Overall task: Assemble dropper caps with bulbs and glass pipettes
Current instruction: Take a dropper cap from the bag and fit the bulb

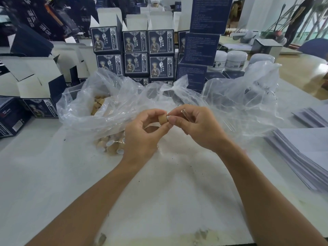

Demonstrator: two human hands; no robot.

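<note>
While both hands (142, 132) pinch one cap (163, 119), bag (85, 110) holds tan caps (111, 144).

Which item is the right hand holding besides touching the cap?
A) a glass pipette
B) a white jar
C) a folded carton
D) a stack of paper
A: a clear glass pipette lies gripped in the right hand, whose fingertips meet the tan cap pinched by the left hand.

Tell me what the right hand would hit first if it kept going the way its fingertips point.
The right hand points left, so it would likely meet the tan dropper cap pinched in the left hand at once; its fingertips look already against it.
</note>
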